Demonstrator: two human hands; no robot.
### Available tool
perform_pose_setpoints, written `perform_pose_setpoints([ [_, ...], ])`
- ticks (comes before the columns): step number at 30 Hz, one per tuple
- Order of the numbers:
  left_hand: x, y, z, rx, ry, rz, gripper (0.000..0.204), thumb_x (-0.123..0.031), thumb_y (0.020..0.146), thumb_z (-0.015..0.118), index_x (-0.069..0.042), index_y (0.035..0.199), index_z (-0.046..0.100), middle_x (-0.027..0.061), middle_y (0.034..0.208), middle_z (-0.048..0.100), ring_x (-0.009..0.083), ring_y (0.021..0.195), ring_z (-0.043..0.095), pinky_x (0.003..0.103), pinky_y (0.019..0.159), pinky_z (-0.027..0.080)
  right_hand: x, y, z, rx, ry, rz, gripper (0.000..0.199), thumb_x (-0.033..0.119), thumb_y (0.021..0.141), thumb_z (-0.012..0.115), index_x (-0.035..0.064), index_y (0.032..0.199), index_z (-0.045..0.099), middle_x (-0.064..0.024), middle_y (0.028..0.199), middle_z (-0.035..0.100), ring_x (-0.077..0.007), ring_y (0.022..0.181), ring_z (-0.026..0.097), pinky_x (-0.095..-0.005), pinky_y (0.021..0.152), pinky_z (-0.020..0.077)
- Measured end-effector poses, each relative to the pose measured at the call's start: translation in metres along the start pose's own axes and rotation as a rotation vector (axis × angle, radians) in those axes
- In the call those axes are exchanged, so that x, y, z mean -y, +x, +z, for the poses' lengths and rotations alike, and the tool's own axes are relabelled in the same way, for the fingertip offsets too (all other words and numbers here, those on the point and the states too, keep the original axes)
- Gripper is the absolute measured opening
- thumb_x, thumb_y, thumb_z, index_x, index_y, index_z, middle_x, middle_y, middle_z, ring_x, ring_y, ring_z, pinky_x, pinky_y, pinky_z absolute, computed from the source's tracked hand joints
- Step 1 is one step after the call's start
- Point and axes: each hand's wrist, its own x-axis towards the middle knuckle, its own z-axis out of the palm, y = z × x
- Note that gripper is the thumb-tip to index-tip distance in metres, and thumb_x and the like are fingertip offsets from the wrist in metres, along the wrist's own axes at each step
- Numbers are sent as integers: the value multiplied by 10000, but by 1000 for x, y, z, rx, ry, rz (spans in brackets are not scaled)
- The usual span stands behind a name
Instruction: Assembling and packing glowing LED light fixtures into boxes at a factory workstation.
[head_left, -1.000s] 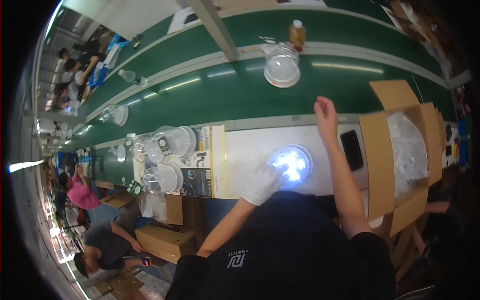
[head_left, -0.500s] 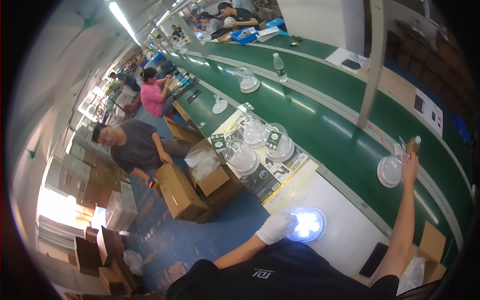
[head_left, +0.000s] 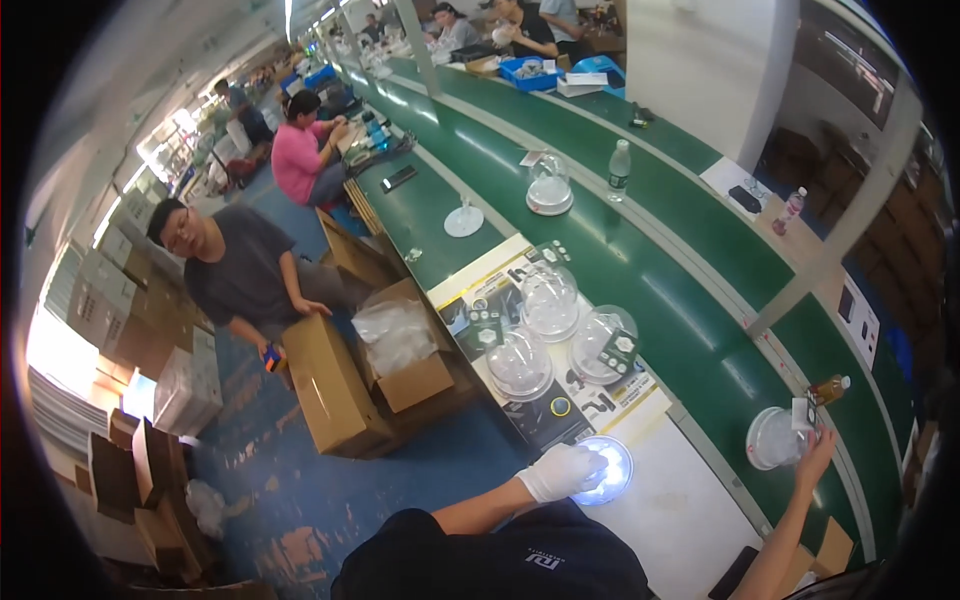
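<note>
Your left hand (head_left: 562, 471), in a white glove, lies closed over the edge of a round glowing blue-white lamp disc (head_left: 605, 470) on the white bench top (head_left: 680, 520). Your bare right hand (head_left: 815, 450) is open, fingers spread against a clear plastic dome on a white base (head_left: 772, 438) standing on the green conveyor belt (head_left: 700, 300). Farther off, three more clear domes (head_left: 550, 300) sit on flat printed cartons (head_left: 520, 420).

the left hand (head_left: 562, 470) wears a thin white glove – smooth, rubbery-looking – over a glowing round lamp (head_left: 603, 470) of frosted plastic. the bare right hand (head_left: 815, 452) touches a clear, glossy plastic dome (head_left: 772, 438). the green conveyor belt (head_left: 650, 250) shines smooth; the white tabletop (head_left: 680, 520) looks matt – cardboard boxes (head_left: 325, 385) are dull brown.
</note>
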Motion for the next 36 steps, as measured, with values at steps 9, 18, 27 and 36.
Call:
perform_pose_setpoints([
  [9,41,3,-135,-363,-366,209,141,-153,802,737,-93,914,677,88,795,658,286,692,657,377,591,522,157,-52,-13,195,324,119,97,41,923,622,-28,988,602,-72,859,463,-171,720,449,-299,650,382],
  [18,79,9,-295,-1011,-587,-265,100,-33,940,564,-27,861,625,-6,731,605,64,634,550,246,560,453,254,-91,-11,290,370,171,166,-3,814,684,-4,962,609,-101,882,484,-222,731,461,-332,656,390],
  [27,183,23,-352,-1229,159,-371,217,-184,999,599,-18,860,594,-1,745,532,77,727,474,283,666,434,259,-114,16,406,507,191,257,5,747,755,3,972,631,-150,945,538,-369,936,550,-437,817,445],
  [36,312,58,-387,-1187,288,-621,302,-276,963,600,7,861,627,161,735,633,242,675,610,398,660,478,283,-106,3,421,499,53,258,-47,736,732,9,967,634,-148,968,533,-342,951,556,-405,845,453],
])
